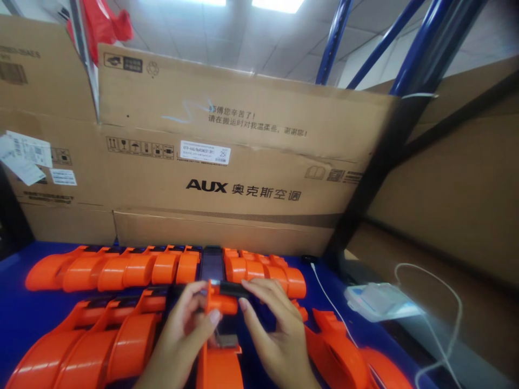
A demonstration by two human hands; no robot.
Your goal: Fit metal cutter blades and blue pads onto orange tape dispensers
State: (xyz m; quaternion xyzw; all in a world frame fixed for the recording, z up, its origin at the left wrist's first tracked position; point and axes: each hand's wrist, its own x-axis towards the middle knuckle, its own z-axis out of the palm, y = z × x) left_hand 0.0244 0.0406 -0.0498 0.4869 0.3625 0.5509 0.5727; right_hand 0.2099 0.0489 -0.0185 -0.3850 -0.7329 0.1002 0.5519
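My left hand [184, 324] is closed on an orange plastic part [222, 305], pinched between thumb and fingers. It has a flat end plate and a short cylinder pointing right. My right hand [275, 329] pinches a black cylindrical sleeve [233, 289] just above that cylinder. The sleeve's left end meets the end plate; whether it is fixed there I cannot tell. Below the hands lies a curved orange piece [221, 367] with a greyish strip at its top. Orange curved pieces with dark bars, a front-left group [91, 346] and a back-left row [138, 267], rest on the blue surface.
More orange pieces lie at the back right [265, 270] and front right [340, 356]. A dark flat object [212, 262] stands between the back rows. Cardboard panels [243, 162] close off the back. A clear plastic box [377, 300] and a white cable [332, 305] are on the right.
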